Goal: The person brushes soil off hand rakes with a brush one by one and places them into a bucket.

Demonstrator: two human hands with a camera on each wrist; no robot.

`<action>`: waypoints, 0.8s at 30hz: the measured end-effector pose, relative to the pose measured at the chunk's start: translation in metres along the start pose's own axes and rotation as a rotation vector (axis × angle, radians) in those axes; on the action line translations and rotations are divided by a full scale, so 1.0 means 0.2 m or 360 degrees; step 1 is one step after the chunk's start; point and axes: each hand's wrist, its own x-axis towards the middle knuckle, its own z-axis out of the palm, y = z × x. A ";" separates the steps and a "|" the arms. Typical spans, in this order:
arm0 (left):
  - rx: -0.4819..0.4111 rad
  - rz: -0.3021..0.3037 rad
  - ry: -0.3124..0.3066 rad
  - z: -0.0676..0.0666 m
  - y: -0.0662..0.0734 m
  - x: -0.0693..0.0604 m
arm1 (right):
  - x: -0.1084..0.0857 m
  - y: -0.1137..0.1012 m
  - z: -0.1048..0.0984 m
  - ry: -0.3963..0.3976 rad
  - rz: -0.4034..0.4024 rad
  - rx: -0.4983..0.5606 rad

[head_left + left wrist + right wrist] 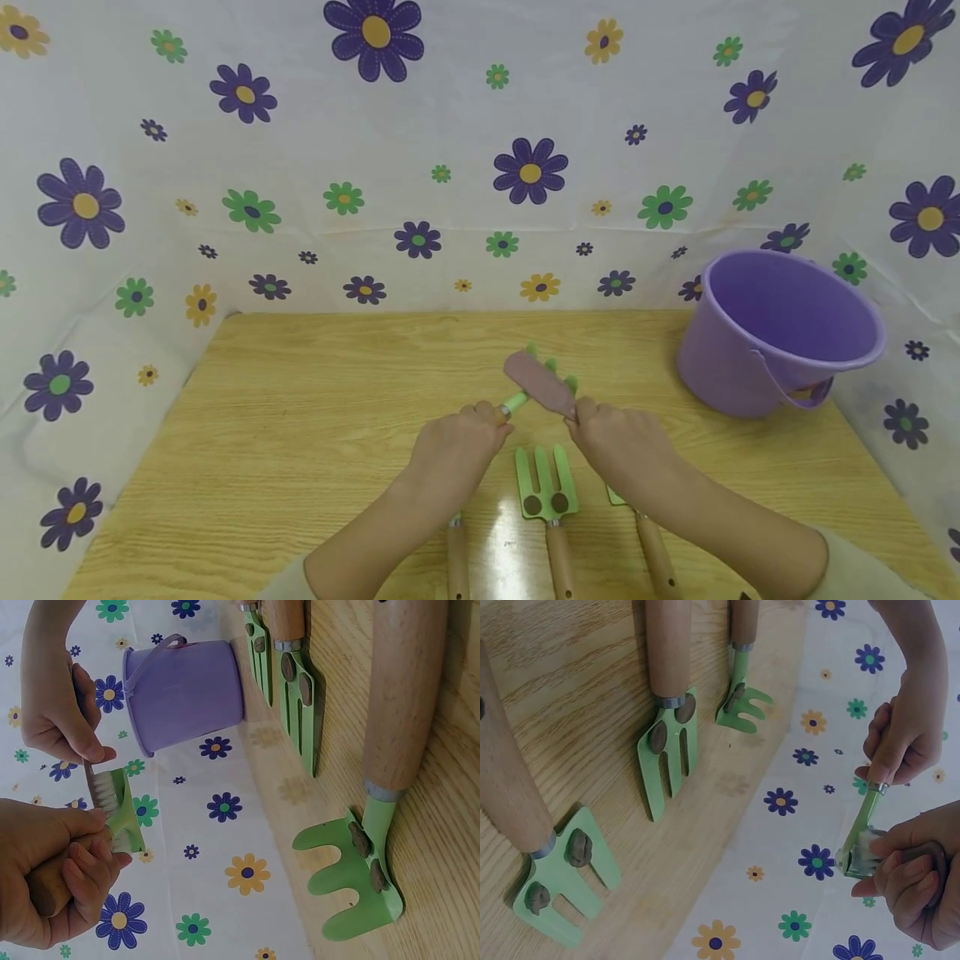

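My left hand [457, 446] [37, 855] [907, 742] grips the wooden handle of a green hand rake [516, 402] [861, 819], whose tips show above the brush in the head view. My right hand [622, 442] [60, 724] [922, 877] holds a mauve-brown brush [542, 383] by its handle. White bristles [107, 793] [865, 851] face the green metal [124, 814] and appear to touch it. Both hands are raised above the table, close together. The brush back hides much of the rake head in the head view.
Below the hands lie a green fork [543, 487] with brown lumps [532, 504], a curved-tine rake [360, 877] partly under my left arm, and another green fork [566, 877] partly under my right arm. A purple bucket [720, 367] stands at the table's back right. Flowered cloth [450, 125] surrounds the table.
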 end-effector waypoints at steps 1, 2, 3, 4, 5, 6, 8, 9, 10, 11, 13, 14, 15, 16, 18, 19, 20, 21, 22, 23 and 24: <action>0.0010 0.0003 -0.0001 0.00 0.00 0.00 | 0.00 0.00 0.00 0.0006 -0.0003 -0.0028; 0.0009 0.0008 -0.0006 0.00 0.00 0.00 | 0.00 0.00 0.00 0.0016 -0.0009 -0.0051; 0.0005 0.0013 -0.0013 0.00 0.00 0.00 | 0.00 0.01 0.01 0.0024 -0.0010 -0.0068; -0.0005 0.0017 -0.0025 0.00 -0.01 0.00 | -0.01 0.01 0.01 0.0021 -0.0007 -0.0082; -0.0011 0.0022 -0.0028 0.00 -0.01 0.00 | -0.01 0.01 0.01 0.0021 -0.0006 -0.0096; -0.0031 0.0021 -0.0042 0.00 -0.01 0.00 | -0.01 0.01 0.02 0.0014 -0.0001 -0.0105; -0.0057 0.0020 -0.0057 0.01 -0.01 0.00 | -0.02 0.01 0.03 0.0011 0.0001 -0.0134; -0.0063 0.0015 -0.0056 0.01 -0.01 0.00 | -0.02 0.01 0.03 0.0015 0.0000 -0.0146; -0.0054 0.0013 -0.0050 0.02 -0.01 0.00 | -0.02 0.01 0.04 0.0016 -0.0006 -0.0164; -0.0047 0.0011 -0.0041 0.02 -0.01 0.00 | -0.02 0.01 0.04 0.0017 -0.0016 -0.0187; -0.0022 0.0013 -0.0023 0.04 -0.01 0.00 | -0.03 0.01 0.05 0.0020 -0.0039 -0.0237; -0.0012 0.0014 -0.0021 0.04 -0.01 0.00 | -0.03 0.00 0.05 0.0020 -0.0051 -0.0262; -0.0013 0.0012 -0.0026 0.05 -0.02 0.00 | -0.03 0.00 0.05 0.0018 -0.0060 -0.0292; 0.0003 0.0018 -0.0032 0.05 -0.02 0.00 | -0.04 0.00 0.05 0.0013 -0.0073 -0.0324; 0.0009 0.0018 -0.0063 0.07 -0.02 -0.01 | -0.04 0.00 0.05 0.0009 -0.0099 -0.0376; 0.0010 0.0016 -0.0081 0.07 -0.03 -0.01 | -0.04 0.00 0.04 0.0011 -0.0113 -0.0396; 0.0012 0.0010 -0.0099 0.08 -0.03 -0.01 | -0.04 0.00 0.04 0.0007 -0.0126 -0.0417; 0.0019 0.0003 -0.0110 0.09 -0.03 -0.01 | -0.05 0.00 0.04 0.0002 -0.0142 -0.0436; 0.0016 -0.0003 -0.0129 0.09 -0.04 -0.02 | -0.05 0.00 0.04 -0.0001 -0.0160 -0.0453; 0.0004 -0.0012 -0.0147 0.10 -0.04 -0.02 | -0.05 0.00 0.04 -0.0008 -0.0177 -0.0467; 0.0001 -0.0016 -0.0149 0.11 -0.04 -0.02 | -0.06 0.00 0.04 -0.0010 -0.0195 -0.0483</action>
